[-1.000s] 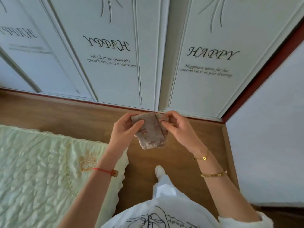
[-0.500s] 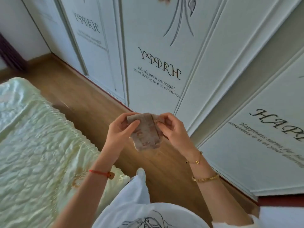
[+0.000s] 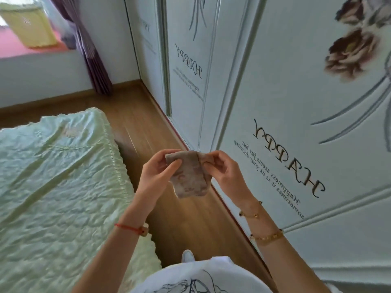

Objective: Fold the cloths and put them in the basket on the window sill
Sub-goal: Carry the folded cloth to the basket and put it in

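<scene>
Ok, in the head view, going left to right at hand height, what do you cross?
Bed → left hand → cloth → right hand → wardrobe door.

The one camera sits on my head, looking forward and steeply down along my arms. My left hand (image 3: 157, 176) and right hand (image 3: 225, 176) come close beneath it, mid-frame, with the wooden floor (image 3: 190, 218) farther below. Taking the wardrobe (image 3: 296, 102) as landmark, the view runs along its doors, which fill the right side; the bed (image 3: 53, 176) lies left of it, and the basket (image 3: 29, 28) sits far off beyond its end, upper left.
</scene>
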### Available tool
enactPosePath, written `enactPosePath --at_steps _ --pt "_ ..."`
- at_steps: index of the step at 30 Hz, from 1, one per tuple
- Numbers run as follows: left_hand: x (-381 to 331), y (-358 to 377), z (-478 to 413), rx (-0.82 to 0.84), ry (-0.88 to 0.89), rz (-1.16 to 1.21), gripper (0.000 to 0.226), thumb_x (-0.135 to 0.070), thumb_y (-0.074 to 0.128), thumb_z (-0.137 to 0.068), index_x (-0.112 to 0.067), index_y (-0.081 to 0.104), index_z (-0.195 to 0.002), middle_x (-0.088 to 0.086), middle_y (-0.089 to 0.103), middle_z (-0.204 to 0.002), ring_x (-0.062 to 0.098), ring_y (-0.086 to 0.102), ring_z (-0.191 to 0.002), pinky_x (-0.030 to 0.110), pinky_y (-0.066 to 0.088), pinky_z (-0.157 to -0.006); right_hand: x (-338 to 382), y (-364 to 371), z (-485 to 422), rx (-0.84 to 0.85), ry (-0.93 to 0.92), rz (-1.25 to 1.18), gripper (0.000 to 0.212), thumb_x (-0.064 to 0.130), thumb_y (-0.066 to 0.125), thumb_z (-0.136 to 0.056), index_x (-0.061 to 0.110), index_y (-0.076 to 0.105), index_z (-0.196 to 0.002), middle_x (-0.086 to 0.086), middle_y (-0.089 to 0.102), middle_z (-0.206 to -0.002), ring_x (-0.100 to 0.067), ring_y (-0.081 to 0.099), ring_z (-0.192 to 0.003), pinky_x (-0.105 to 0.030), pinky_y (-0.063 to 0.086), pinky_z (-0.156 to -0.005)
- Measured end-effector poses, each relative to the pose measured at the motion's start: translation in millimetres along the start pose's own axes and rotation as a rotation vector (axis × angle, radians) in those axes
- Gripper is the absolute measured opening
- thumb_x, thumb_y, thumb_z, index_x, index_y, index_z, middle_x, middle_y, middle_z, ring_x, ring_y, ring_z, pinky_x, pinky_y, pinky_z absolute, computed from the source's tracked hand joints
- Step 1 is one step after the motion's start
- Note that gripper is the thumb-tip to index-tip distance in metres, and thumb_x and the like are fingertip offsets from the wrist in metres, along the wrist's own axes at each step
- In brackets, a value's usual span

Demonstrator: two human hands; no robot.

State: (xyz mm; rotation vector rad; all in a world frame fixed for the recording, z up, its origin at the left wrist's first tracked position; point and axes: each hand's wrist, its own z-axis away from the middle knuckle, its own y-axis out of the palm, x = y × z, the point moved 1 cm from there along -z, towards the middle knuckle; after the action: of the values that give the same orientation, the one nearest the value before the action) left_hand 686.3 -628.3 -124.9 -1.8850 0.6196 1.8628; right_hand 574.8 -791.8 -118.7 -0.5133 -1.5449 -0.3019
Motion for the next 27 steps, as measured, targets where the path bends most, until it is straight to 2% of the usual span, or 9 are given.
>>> enactPosePath --at_steps 3,10,13,18,22,27 --pt "0.1 -16.3 -51.7 -0.063 -0.024 0.01 0.024 -0.015 0.066 -0.092 -0.01 0.067 -0.115 0.011 0.07 -0.109 0.022 0.066 -0.102 0.03 0.055 -0.08 -0.6 12.3 -63.4 0.053 -0.007 -0.018 0.012 0.005 0.063 -0.092 0.0 0.063 -0.103 -0.008 0.072 -0.097 -0.011 0.07 -0.091 -0.02 0.053 -0.08" --pt "3.4 -53.1 -175.8 -0.227 -0.052 0.019 0.019 -0.01 0.065 -0.092 -0.009 0.068 -0.11 0.004 0.07 -0.099 0.011 0.066 -0.09 0.018 0.053 -0.069 -16.8 42.6 -221.4 0.163 -0.052 0.002 0.011 0.005 0.064 -0.091 0.005 0.065 -0.103 -0.008 0.073 -0.099 -0.014 0.07 -0.094 -0.022 0.055 -0.082" --pt "3.2 -69.7 -237.2 -0.288 -0.038 0.007 0.016 -0.01 0.065 -0.092 -0.014 0.069 -0.107 -0.001 0.07 -0.095 0.007 0.066 -0.088 0.018 0.053 -0.07 -19.8 56.0 -295.2 0.214 -0.067 -0.01 0.012 0.005 0.064 -0.091 0.005 0.065 -0.103 -0.01 0.073 -0.1 -0.016 0.07 -0.095 -0.022 0.055 -0.082" --pt "-3.8 -101.1 -345.6 -0.388 -0.033 -0.018 0.019 -0.012 0.066 -0.092 -0.012 0.069 -0.11 0.004 0.071 -0.1 0.011 0.066 -0.091 0.021 0.054 -0.07 -16.1 79.4 -425.2 0.303 -0.081 -0.012 0.012 0.007 0.065 -0.091 0.008 0.065 -0.103 -0.01 0.073 -0.1 -0.018 0.07 -0.094 -0.026 0.056 -0.081" --pt "-10.9 -132.1 -423.8 -0.472 -0.021 -0.009 0.018 -0.007 0.065 -0.091 -0.009 0.069 -0.108 -0.002 0.07 -0.093 0.002 0.066 -0.084 0.017 0.054 -0.069 -11.0 108.3 -519.4 0.375 -0.081 -0.013 0.011 0.01 0.064 -0.092 0.011 0.066 -0.103 -0.009 0.072 -0.099 -0.018 0.07 -0.094 -0.027 0.058 -0.079" --pt "-9.9 -183.1 -508.2 -0.58 -0.014 -0.018 0.019 -0.006 0.063 -0.093 -0.006 0.067 -0.112 -0.002 0.07 -0.096 -0.004 0.065 -0.083 0.014 0.052 -0.069 -11.7 158.7 -620.1 0.439 -0.083 -0.013 0.011 0.01 0.064 -0.092 0.008 0.065 -0.103 -0.011 0.07 -0.097 -0.018 0.068 -0.091 -0.027 0.058 -0.076"
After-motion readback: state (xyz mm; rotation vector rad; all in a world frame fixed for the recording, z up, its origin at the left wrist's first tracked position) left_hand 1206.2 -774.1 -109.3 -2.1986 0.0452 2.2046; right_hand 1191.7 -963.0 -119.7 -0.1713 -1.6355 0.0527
